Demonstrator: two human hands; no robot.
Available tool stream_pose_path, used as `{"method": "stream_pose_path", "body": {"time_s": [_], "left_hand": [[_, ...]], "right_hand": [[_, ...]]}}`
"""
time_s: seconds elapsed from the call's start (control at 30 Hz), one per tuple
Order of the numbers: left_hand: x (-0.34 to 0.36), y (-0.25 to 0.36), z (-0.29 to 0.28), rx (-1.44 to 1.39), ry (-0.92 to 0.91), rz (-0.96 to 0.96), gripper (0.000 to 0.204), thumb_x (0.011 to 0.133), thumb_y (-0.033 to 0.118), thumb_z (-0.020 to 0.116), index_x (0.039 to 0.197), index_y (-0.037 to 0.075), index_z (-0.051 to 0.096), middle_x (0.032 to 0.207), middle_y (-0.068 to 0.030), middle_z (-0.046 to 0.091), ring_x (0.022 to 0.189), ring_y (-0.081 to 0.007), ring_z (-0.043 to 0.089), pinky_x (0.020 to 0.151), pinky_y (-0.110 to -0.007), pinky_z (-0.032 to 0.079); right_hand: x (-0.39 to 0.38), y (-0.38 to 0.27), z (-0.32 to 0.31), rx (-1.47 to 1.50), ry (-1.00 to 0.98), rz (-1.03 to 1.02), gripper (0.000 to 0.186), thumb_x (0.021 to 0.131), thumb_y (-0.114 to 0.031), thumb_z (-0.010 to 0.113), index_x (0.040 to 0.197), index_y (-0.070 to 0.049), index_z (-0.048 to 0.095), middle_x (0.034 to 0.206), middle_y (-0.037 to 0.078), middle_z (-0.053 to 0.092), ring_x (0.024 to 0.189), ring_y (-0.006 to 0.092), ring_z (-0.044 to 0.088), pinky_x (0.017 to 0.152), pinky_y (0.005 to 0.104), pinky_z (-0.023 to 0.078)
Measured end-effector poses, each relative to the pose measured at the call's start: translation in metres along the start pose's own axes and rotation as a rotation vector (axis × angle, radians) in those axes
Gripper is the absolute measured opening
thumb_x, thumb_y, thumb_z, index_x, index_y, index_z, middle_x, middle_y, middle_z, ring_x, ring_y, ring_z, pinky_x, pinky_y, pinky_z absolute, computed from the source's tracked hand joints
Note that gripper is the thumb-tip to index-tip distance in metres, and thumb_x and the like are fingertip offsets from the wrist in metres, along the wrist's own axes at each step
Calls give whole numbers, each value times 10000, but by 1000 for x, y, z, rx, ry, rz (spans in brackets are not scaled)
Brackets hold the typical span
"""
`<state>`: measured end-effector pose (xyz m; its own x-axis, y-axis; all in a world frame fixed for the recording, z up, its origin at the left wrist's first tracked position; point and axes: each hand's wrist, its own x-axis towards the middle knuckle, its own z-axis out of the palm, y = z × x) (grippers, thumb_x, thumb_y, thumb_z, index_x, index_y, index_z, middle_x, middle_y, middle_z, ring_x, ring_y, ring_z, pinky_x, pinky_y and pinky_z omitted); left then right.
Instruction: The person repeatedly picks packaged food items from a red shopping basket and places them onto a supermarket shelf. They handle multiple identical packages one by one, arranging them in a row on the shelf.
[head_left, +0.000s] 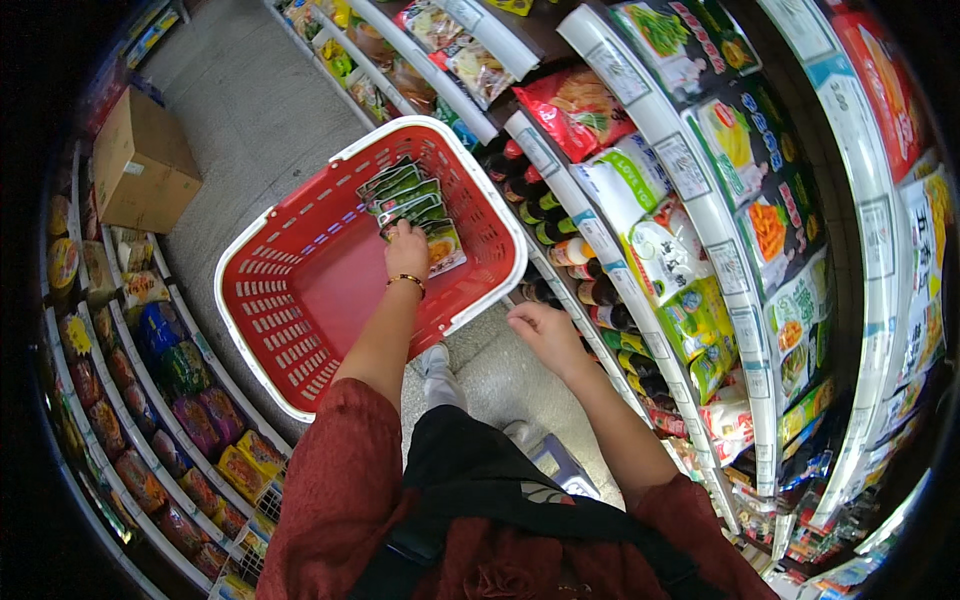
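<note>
A dark red top (330,480) with a black strap (480,500) across it fills the lower edge, and both forearms reach up out of it. The left hand (407,250), a thin gold bracelet (405,281) at the wrist, lies inside the red shopping basket (300,290), its fingers closed down on a fanned stack of green sachets (405,200) near the basket's far right corner. The sachets rest against the basket's right wall, just under the white rim; the rest of the basket floor is bare red plastic with room on the left side. The right hand (545,330) hovers loosely curled and holds nothing, just beside the basket's right rim and close to the shelf edge (560,190), where dark bottles (545,225) stand in a row. Above them hang bright snack bags (620,180). Below the hands the grey floor (240,110) runs as a narrow aisle between the two shelf runs, with white shoes (437,372) on it. A cardboard box (140,160) sits on the floor at the far left, against the left shelves of packets (170,400).
</note>
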<state>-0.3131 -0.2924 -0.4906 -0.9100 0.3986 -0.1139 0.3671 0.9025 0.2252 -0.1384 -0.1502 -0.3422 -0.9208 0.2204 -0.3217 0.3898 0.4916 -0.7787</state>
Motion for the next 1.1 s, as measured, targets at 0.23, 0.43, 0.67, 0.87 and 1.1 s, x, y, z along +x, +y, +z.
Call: {"method": "stream_pose_path", "body": {"time_s": [0.23, 0.43, 0.67, 0.87, 1.1], "left_hand": [[-27, 20, -42, -129, 216, 281, 100, 716, 39, 474, 813, 20, 494, 839, -161, 499, 824, -310, 507, 617, -408, 441], [-105, 81, -216, -287, 119, 469, 64, 797, 97, 455, 840, 50, 447, 665, -149, 531, 651, -319, 532, 561, -399, 419], [-233, 201, -325, -969, -190, 779, 61, 817, 0, 455, 808, 42, 412, 678, 46, 386, 610, -22, 365, 544, -161, 305], [-330, 332, -321, -1554, -267, 659, 166, 788, 15, 533, 950, 6, 500, 761, 6, 556, 628, -17, 476, 540, -136, 369], [-435, 415, -281, -1175, -635, 655, 214, 786, 125, 583, 897, -46, 519, 730, -65, 591, 599, -87, 570, 521, -215, 468]], "right_hand": [[-24, -3, -19, 30, 61, -3, 143, 767, -124, 567, 862, -17, 567, 756, 91, 593, 678, 170, 561, 617, 263, 436], [-67, -39, -53, 132, 315, -206, 451, 706, -117, 633, 1105, -55, 433, 1040, 156, 492, 942, 293, 509, 793, 346, 422], [-216, -40, -142, 324, 390, -420, 403, 770, -237, 598, 1072, -3, 468, 1003, 161, 544, 888, 208, 547, 775, 286, 418], [-376, -12, -198, 509, 677, -264, 230, 842, -200, 507, 911, 16, 551, 719, 41, 586, 643, 75, 517, 589, 231, 433], [-469, 26, -249, 699, 1026, -377, 216, 854, -177, 495, 929, 16, 557, 819, 26, 586, 734, 50, 484, 654, 206, 411]]}}
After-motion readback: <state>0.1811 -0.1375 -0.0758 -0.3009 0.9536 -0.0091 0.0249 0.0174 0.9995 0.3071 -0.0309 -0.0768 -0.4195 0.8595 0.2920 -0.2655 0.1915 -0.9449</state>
